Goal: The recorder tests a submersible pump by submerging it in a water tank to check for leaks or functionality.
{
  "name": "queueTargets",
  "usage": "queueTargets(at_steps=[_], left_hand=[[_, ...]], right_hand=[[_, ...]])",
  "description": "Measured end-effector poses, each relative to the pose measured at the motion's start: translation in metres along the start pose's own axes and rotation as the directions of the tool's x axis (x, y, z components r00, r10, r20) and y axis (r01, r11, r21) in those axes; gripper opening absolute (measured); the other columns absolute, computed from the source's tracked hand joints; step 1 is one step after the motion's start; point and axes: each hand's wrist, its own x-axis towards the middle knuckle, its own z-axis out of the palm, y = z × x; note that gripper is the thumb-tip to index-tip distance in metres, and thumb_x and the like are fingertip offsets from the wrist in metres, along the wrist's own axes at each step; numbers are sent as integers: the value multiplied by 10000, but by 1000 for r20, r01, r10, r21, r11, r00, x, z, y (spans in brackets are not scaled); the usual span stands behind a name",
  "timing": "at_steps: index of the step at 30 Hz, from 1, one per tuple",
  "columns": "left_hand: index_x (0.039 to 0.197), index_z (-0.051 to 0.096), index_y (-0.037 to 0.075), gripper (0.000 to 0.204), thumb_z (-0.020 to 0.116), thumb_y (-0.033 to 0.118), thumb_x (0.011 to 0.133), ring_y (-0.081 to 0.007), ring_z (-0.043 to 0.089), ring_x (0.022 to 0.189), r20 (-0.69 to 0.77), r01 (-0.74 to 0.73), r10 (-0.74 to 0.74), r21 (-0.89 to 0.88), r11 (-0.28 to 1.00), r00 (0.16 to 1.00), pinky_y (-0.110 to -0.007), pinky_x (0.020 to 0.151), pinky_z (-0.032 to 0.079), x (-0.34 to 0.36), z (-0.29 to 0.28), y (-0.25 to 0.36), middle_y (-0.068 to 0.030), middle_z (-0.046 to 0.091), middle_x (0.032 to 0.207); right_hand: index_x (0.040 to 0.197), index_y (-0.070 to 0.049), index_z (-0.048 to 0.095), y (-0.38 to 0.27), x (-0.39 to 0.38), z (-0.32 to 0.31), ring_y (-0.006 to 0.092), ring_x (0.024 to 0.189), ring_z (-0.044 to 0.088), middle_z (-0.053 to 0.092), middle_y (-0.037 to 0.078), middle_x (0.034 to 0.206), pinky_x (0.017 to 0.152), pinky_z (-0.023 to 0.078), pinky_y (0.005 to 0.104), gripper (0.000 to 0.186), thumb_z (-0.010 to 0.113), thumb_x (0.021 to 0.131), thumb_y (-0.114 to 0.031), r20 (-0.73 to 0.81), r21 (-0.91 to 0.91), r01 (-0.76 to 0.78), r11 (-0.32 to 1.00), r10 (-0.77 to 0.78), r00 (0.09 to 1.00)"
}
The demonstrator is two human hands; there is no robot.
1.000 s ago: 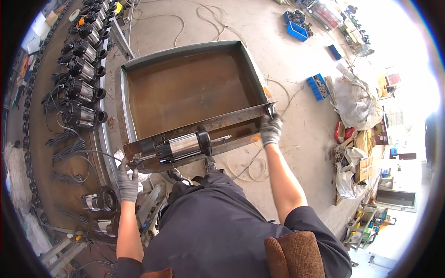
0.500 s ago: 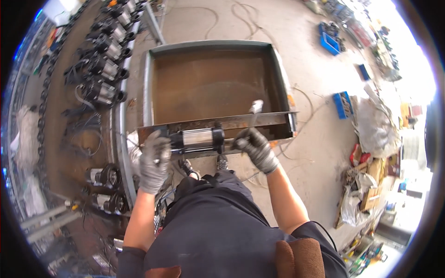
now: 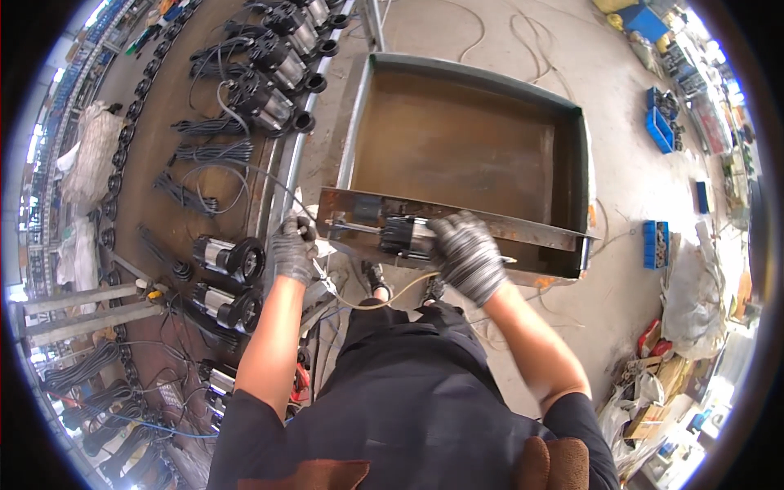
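Observation:
A black-and-silver pump (image 3: 400,237) lies sideways along the rusty metal ledge at the near side of a tank (image 3: 465,147). A thin metal rod (image 3: 357,227) points left from its black end. My right hand (image 3: 469,253), in a grey striped glove, is closed over the pump's right end and hides it. A small pale tip shows just past that hand; its kind is unclear. My left hand (image 3: 294,249), gloved too, is closed left of the ledge, its contents hidden. Close below it hangs a yellowish hose (image 3: 384,304) with a silvery fitting (image 3: 327,282).
On the left, several similar pumps (image 3: 269,106) with coiled cables stand along a metal rail (image 3: 282,192). More pumps (image 3: 224,255) lie nearer to me. Blue bins (image 3: 656,245) and a bagged pile (image 3: 686,294) are on the floor at right. Hoses cross the floor beyond the tank.
My view has swung left, so the tank appears further right. My right hand has come onto the pump, and my left hand has left its left end. The hose now shows by my left hand.

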Motion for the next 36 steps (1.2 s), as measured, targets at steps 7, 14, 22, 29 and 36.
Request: queueTargets(at_steps=[7, 14, 22, 29, 36], left_hand=[[794, 608, 87, 310, 575, 345, 962, -144, 524, 524, 231, -3, -55, 245, 970, 971, -283, 464, 417, 53, -3, -32, -29, 562, 651], [707, 602, 87, 428, 580, 416, 979, -121, 494, 487, 205, 153, -240, 366, 918, 949, -262, 438, 392, 34, 30, 16, -16, 551, 605], [745, 601, 82, 404, 554, 392, 999, -101, 450, 488, 316, 71, -212, 404, 912, 925, -263, 456, 376, 38, 26, 12, -8, 538, 611], [759, 592, 81, 389, 543, 376, 1008, -96, 446, 493, 259, 157, -290, 435, 887, 921, -261, 466, 384, 44, 26, 0, -12, 552, 629], [752, 599, 78, 395, 541, 373, 1008, -98, 472, 505, 335, 54, -219, 439, 897, 917, -262, 470, 394, 45, 25, -4, -25, 585, 641]], right_hand=[[942, -69, 675, 21, 17, -3, 366, 879, 633, 659, 166, 899, 778, 509, 469, 266, 664, 842, -315, 210, -126, -145, 981, 169, 963], [870, -58, 654, 19, 21, -1, 339, 854, 659, 670, 159, 898, 766, 526, 452, 222, 650, 841, -278, 121, -74, -223, 972, 231, 965], [864, -58, 653, 16, 25, 1, 353, 781, 663, 667, 161, 817, 712, 535, 453, 220, 673, 817, -273, 93, -70, -297, 952, 303, 949], [890, -58, 659, 16, 26, 4, 360, 759, 664, 665, 178, 796, 690, 532, 461, 229, 661, 809, -272, 70, -64, -342, 937, 346, 935], [905, -67, 654, 17, 25, 4, 355, 764, 669, 672, 165, 824, 693, 532, 465, 233, 662, 804, -276, 94, -65, -353, 933, 358, 929]])
